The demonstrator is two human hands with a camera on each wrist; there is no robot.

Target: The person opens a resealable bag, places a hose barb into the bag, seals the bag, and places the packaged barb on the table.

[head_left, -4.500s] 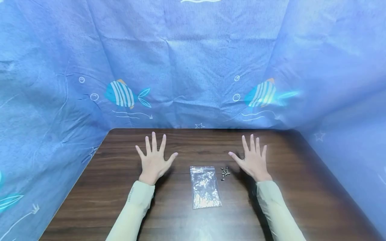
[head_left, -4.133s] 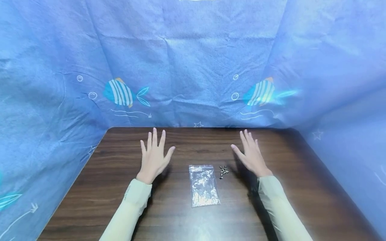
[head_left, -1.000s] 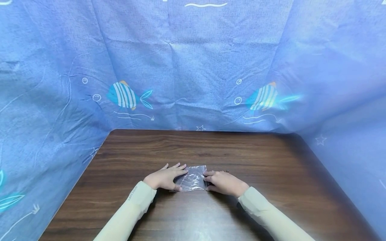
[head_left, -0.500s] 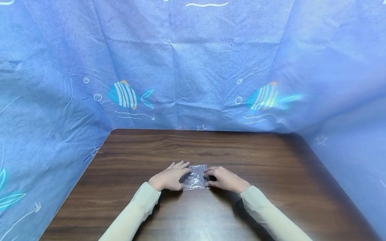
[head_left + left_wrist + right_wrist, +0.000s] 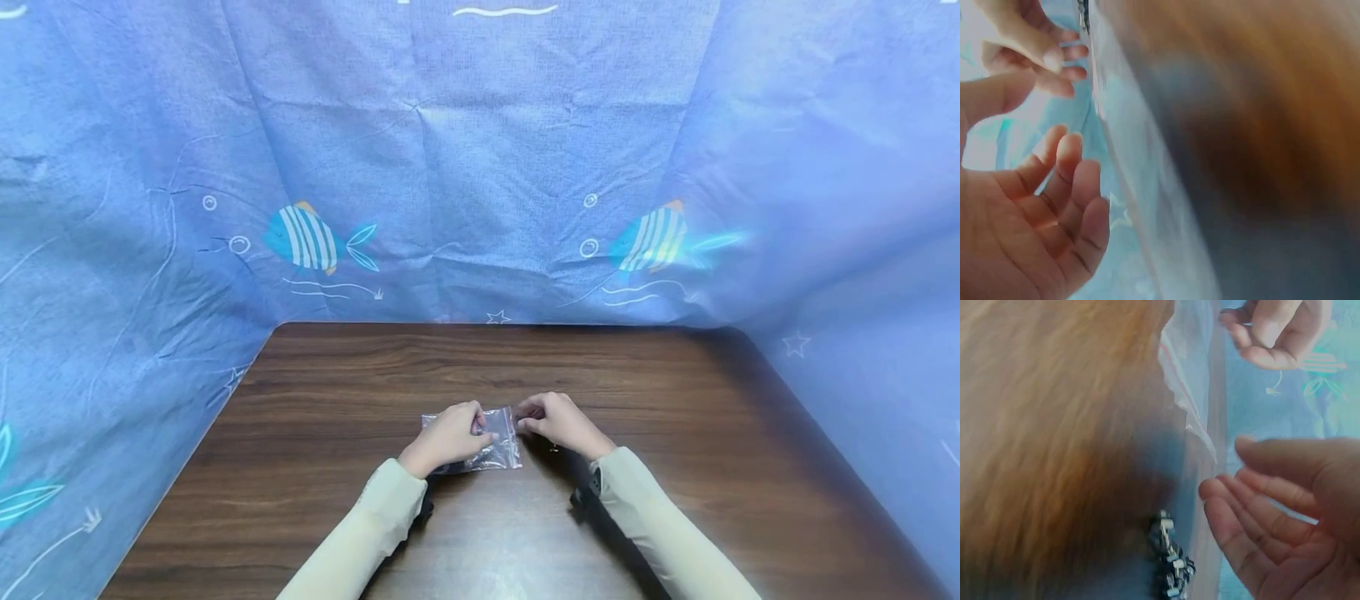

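Note:
A clear zip-lock bag lies flat on the table, its zip edge facing right. My left hand hovers over the bag's middle with fingers loosely bent; in the left wrist view that hand holds nothing. Just beyond the zip edge is my right hand. The right wrist view has its fingers bent and the thumb apart, nothing between them, fingertips close to a corner of the bag. A small pile of shiny metal pieces sits beside this hand, mostly hidden beneath it in the head view.
The dark wood-grain table extends around the bag. A blue fish-patterned cloth hangs behind and along both sides. A dark device shows under the right wrist.
Earlier the bag lay with its zip edge away from me; it is now turned zip to the right. Both hands came in to touch it, then lifted off, the left moving rightward.

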